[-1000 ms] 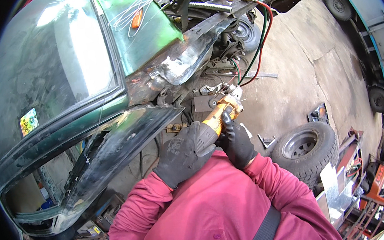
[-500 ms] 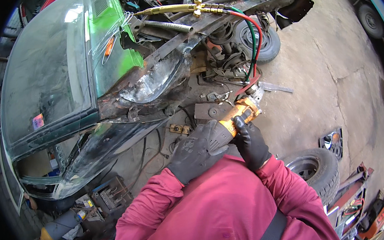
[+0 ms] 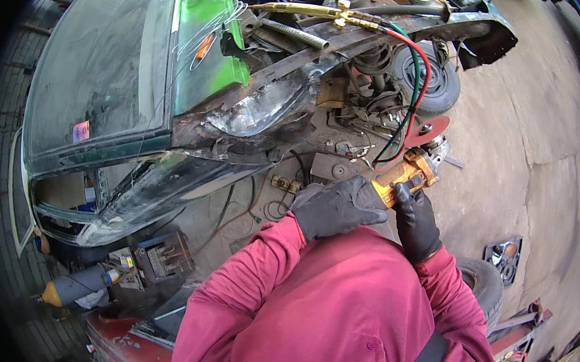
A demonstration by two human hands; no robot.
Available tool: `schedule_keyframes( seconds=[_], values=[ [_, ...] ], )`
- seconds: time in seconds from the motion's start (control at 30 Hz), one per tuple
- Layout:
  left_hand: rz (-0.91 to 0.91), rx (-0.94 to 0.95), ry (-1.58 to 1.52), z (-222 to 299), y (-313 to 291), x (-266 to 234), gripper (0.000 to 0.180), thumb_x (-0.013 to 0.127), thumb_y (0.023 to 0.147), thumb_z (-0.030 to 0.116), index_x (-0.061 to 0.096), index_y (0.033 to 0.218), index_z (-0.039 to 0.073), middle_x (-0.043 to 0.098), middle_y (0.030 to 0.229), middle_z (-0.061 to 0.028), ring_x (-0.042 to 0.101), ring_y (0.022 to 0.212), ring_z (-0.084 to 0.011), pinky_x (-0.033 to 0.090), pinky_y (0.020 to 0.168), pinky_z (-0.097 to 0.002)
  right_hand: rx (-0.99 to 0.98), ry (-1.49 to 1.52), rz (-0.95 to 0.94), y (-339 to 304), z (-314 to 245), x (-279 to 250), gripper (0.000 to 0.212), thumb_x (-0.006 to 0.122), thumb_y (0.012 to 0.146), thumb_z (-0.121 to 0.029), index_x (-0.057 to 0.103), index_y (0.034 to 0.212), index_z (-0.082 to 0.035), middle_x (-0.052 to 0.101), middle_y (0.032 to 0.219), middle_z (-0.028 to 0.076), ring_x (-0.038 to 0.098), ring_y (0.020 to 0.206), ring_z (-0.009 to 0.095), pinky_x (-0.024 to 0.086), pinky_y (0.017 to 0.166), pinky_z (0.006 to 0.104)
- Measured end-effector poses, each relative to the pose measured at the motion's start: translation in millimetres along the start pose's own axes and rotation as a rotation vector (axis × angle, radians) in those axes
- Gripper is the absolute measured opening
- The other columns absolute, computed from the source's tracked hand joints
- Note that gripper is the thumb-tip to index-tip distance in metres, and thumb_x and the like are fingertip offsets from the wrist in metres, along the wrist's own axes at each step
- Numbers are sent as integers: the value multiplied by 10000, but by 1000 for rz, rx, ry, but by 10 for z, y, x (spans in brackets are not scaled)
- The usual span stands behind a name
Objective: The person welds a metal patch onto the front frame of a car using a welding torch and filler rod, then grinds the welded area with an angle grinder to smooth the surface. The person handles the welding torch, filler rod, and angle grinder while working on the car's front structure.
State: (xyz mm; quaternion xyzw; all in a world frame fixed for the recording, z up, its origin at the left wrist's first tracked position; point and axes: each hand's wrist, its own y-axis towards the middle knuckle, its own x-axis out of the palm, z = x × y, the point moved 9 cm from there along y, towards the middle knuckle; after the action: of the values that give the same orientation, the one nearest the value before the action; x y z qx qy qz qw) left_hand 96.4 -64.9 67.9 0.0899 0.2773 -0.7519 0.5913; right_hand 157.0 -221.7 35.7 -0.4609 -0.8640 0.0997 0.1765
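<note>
I hold an orange angle grinder (image 3: 408, 177) in front of my body, in black-gloved hands. My left hand (image 3: 339, 207) is wrapped round the rear of its body. My right hand (image 3: 417, 224) grips the underside nearer the head, with the thumb on the orange housing. A thin reddish disc (image 3: 428, 132) is fitted at the grinder's far end, apart from the car. Beyond it stands a stripped car body with a rusty, torn wheel-arch panel (image 3: 261, 110). A brass gas torch (image 3: 343, 13) with red and green hoses (image 3: 426, 68) lies across the engine bay.
A wheel (image 3: 428, 81) sits under the car's front. A loose tyre (image 3: 484, 288) is by my right side. Cables (image 3: 226, 212) trail over the floor at left, near a grey gas cylinder (image 3: 78, 286). A red car panel (image 3: 127, 346) is at lower left.
The view has swung, so the car appears further right. The grinder has rolled in my hands; its disc, nearly edge-on before, now shows its flat face. Both hands keep hold of it.
</note>
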Motion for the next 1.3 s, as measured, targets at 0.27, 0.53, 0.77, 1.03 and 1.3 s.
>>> schedule_keyframes(
  seconds=[0.27, 0.53, 0.77, 1.03, 1.3],
  values=[
    [48, -250, -336, -343, -221, -159, 766, 870, 848, 528, 642, 1310, -39, 711, 1098, -192, 678, 946, -267, 534, 882, -395, 131, 106, -161, 287, 109, 438, 320, 652, 1111, -255, 652, 1288, 11, 728, 1215, 56, 662, 1103, 132, 521, 1008, 330],
    [245, -120, -246, -605, -348, -519, 796, 873, 836, 527, 631, 1315, -61, 705, 1179, -263, 691, 1084, -385, 533, 965, -446, 173, -116, -223, 507, 41, 778, 370, 604, 1122, -344, 646, 1276, -11, 698, 1139, 50, 621, 1028, 149, 500, 944, 354],
    [246, -111, -345, -839, -546, -713, 776, 889, 809, 486, 636, 1308, -52, 707, 1183, -258, 703, 1063, -382, 540, 944, -465, 169, -213, -310, 627, 51, 1135, 399, 648, 1106, -336, 650, 1307, 9, 703, 1176, 59, 632, 1035, 144, 517, 958, 350],
    [334, -189, -299, -1058, -840, -839, 769, 867, 814, 538, 658, 1287, -32, 729, 1155, -280, 720, 1070, -432, 564, 939, -490, 400, -111, -599, 583, 239, 1353, 475, 688, 1079, -188, 562, 1492, 10, 683, 1391, 70, 636, 1261, 160, 492, 1113, 338],
    [618, -515, -143, -1157, -1194, -528, 663, 906, 819, 502, 687, 1219, 20, 749, 1062, -184, 736, 958, -332, 571, 868, -444, 456, -324, -766, 969, 326, 639, 687, 794, 1021, -215, 457, 1563, 37, 630, 1452, 142, 625, 1299, 210, 517, 1127, 363]
  ],
)
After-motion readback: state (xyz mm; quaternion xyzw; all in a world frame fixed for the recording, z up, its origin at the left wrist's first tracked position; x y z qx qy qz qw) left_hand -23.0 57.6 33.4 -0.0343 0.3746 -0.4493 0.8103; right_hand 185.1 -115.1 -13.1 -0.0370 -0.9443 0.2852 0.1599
